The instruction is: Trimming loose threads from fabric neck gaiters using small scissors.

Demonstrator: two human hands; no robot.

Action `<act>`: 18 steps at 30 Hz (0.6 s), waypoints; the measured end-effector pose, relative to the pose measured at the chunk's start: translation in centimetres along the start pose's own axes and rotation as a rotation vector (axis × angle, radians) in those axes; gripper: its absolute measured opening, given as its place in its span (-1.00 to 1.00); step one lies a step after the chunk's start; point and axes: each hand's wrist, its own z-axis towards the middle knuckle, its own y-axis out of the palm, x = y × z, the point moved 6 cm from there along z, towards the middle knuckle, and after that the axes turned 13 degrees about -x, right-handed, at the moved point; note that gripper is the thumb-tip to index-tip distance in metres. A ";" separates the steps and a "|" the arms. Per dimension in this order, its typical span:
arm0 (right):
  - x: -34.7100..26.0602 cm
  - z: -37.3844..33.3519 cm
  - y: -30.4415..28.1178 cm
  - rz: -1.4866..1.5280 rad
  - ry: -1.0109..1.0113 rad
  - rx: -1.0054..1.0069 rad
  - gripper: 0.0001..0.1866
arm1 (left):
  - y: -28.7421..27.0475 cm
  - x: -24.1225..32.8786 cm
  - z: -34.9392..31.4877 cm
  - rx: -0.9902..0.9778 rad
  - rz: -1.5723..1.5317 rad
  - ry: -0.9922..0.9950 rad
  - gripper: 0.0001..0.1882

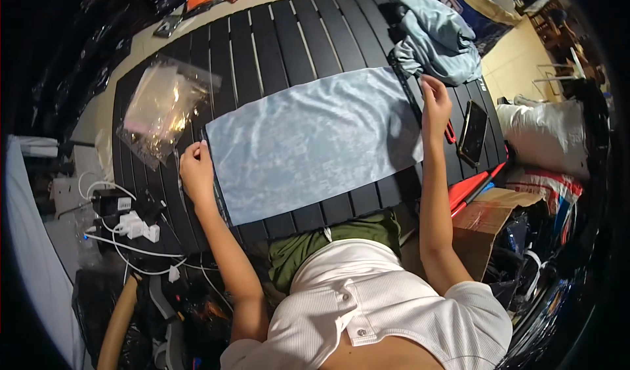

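Note:
A pale blue-grey mottled cloth [312, 143] lies spread on the black slatted table [269, 48], wrinkled along its far part, with dark edging at both short ends. My left hand [197, 170] is closed at its left edge, thumb and fingers pinched against the dark edging. By the upper right corner, my right hand [435, 107] has its fingertips pressed together; whatever they hold, if anything, is too small to see. A crumpled heap of similar cloth [436, 38] sits just beyond the right hand. A red-handled tool [450, 133] shows partly beside my right wrist.
Clear plastic bags [161, 107] lie at the table's left. A dark phone [473, 133] rests at the right. White chargers and cables [138, 227] hang by the lower left edge. A cardboard box [492, 219] and a white sack [548, 133] stand at the right.

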 end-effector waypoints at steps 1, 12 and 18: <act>0.9 1.6 0.1 0.086 0.064 -0.037 -0.78 | 0.0 -1.2 0.8 0.006 0.000 0.016 -0.66; -0.3 1.5 2.4 -0.490 0.018 -0.281 -0.77 | -0.5 2.6 0.5 0.113 0.246 0.007 -0.54; -5.0 -6.1 8.6 0.674 0.365 -0.615 -0.86 | 4.9 15.1 -8.8 -0.488 -0.764 0.238 -0.42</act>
